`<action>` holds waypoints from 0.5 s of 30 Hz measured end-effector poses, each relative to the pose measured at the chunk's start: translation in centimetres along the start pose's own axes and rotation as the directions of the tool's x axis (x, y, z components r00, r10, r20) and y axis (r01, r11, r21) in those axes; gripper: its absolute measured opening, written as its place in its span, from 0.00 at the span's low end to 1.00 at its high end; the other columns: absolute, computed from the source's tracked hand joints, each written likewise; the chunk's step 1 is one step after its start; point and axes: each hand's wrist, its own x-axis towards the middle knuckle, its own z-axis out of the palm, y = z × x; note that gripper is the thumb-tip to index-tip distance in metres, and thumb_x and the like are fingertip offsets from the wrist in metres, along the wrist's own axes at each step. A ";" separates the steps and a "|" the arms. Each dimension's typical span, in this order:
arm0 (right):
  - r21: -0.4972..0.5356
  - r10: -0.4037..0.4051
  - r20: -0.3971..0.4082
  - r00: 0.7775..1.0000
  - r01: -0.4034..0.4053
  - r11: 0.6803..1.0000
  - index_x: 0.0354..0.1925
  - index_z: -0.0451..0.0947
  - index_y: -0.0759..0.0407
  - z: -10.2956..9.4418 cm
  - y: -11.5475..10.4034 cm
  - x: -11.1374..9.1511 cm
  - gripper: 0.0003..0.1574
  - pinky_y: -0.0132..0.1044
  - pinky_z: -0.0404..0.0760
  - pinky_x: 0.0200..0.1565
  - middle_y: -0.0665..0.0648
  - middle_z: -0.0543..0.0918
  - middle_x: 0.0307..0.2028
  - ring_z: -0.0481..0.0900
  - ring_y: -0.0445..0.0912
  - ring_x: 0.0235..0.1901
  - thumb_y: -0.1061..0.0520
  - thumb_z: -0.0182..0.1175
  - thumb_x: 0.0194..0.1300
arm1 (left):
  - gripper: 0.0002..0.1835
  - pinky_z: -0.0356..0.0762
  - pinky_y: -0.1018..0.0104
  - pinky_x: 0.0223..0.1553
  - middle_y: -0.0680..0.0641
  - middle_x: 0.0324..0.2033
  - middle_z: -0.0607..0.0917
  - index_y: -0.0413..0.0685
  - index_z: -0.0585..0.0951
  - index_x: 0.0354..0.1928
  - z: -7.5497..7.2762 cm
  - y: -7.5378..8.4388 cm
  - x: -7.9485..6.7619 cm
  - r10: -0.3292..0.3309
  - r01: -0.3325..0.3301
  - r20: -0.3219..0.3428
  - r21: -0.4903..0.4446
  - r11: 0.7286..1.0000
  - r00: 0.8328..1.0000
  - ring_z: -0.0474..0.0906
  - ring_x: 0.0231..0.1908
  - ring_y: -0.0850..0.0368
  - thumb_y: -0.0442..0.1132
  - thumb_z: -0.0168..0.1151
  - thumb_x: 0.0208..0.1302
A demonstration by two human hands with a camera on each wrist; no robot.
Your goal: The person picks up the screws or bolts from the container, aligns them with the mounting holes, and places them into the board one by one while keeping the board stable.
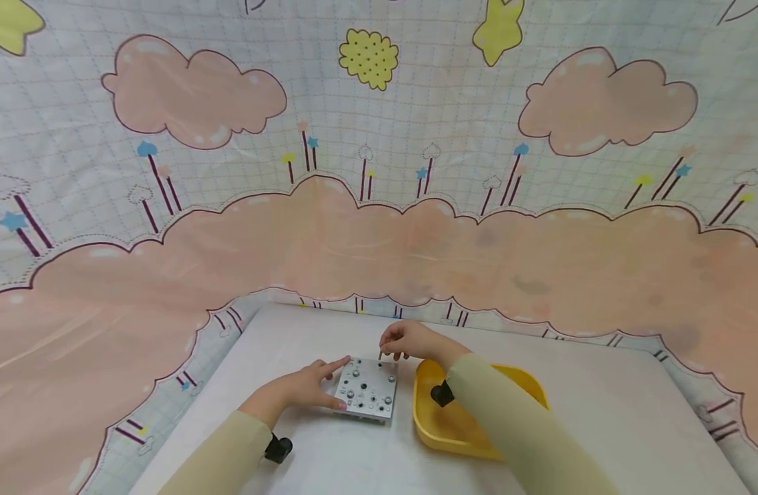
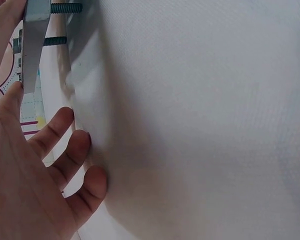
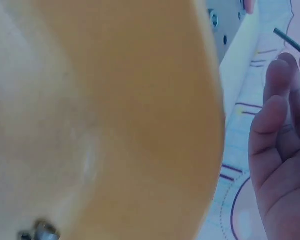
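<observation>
A silver metal plate [image 1: 366, 395] with several holes and bolt heads lies on the white table. Threaded bolts [image 2: 65, 8] stick out of its underside in the left wrist view. My left hand [image 1: 304, 386] holds the plate along its left side, index finger at the far corner and thumb at the near one; the other fingers rest on the table. Above the plate's far edge, my right hand [image 1: 405, 340] pinches a thin metal pin [image 1: 381, 355] pointing down near a hole. The same pin [image 3: 288, 41] shows beyond the right fingers in the right wrist view.
Right of the plate stands a yellow bin [image 1: 455, 445], partly under the right forearm. A few small metal parts [image 3: 44, 230] lie in it. A cloud-patterned cloth [image 1: 379, 247] hangs behind the white table [image 1: 601, 412].
</observation>
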 end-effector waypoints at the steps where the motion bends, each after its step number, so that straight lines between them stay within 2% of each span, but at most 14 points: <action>1: 0.005 0.008 0.001 1.000 -0.008 1.000 0.41 0.83 0.55 0.2 -0.1 0.2 0.07 0.37 0.81 0.39 0.57 0.86 0.38 0.82 0.46 0.34 0.54 0.62 0.70 | 0.55 0.65 0.32 0.60 0.43 0.60 0.72 0.73 0.59 0.76 0.0 0.0 0.0 0.002 -0.002 0.003 -0.001 1.000 1.000 0.69 0.61 0.37 0.65 0.76 0.45; 9: 0.049 0.050 0.009 0.999 -0.050 0.998 0.40 0.82 0.55 1.7 -1.1 2.0 0.05 0.37 0.82 0.40 0.54 0.86 0.36 0.83 0.46 0.36 0.55 0.63 0.69 | 0.55 0.67 0.34 0.59 0.44 0.59 0.72 0.74 0.57 0.76 0.0 -0.3 0.3 0.011 -0.011 0.013 0.012 1.000 1.000 0.71 0.59 0.41 0.66 0.75 0.46; 15: 0.054 0.074 -0.024 0.997 -0.072 0.996 0.38 0.82 0.55 2.7 -1.7 2.8 0.03 0.38 0.82 0.39 0.52 0.84 0.34 0.83 0.46 0.36 0.56 0.64 0.68 | 0.54 0.68 0.35 0.58 0.45 0.58 0.72 0.72 0.58 0.76 -0.1 0.0 0.1 0.013 -0.013 0.012 0.011 1.000 1.000 0.71 0.59 0.42 0.65 0.75 0.47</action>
